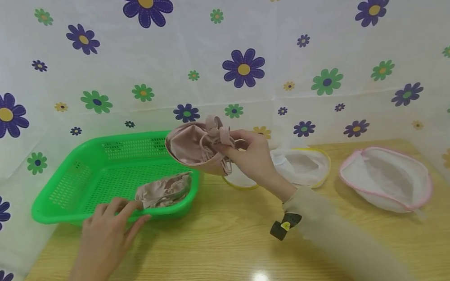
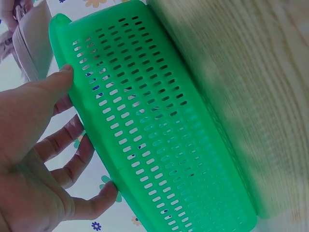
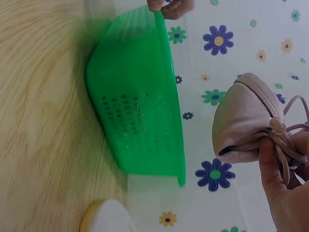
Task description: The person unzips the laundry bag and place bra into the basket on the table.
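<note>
A folded dusty-pink bra (image 1: pixel 193 146) hangs above the right end of the green basket (image 1: pixel 67 192). My right hand (image 1: pixel 252 156) pinches it by its gathered straps and band. In the right wrist view the moulded cup of the bra (image 3: pixel 244 121) faces the camera, with thin straps looping beside the fingers. My left hand (image 1: pixel 109 228) holds the basket's near rim, fingers bent over it and thumb on the outer side. Close up, the left hand (image 2: pixel 43 159) meets the rim along the perforated wall. Inside the basket, at its near right corner, lies a crumpled pinkish satin garment (image 1: pixel 164 190).
Right of the basket lies a white mesh bag with yellow trim (image 1: pixel 305 166), partly behind my right arm. Farther right, a white mesh bag with pink trim (image 1: pixel 387 179) stands puffed up. A flowered sheet (image 1: pixel 200 48) hangs behind the wooden table (image 1: pixel 204 260).
</note>
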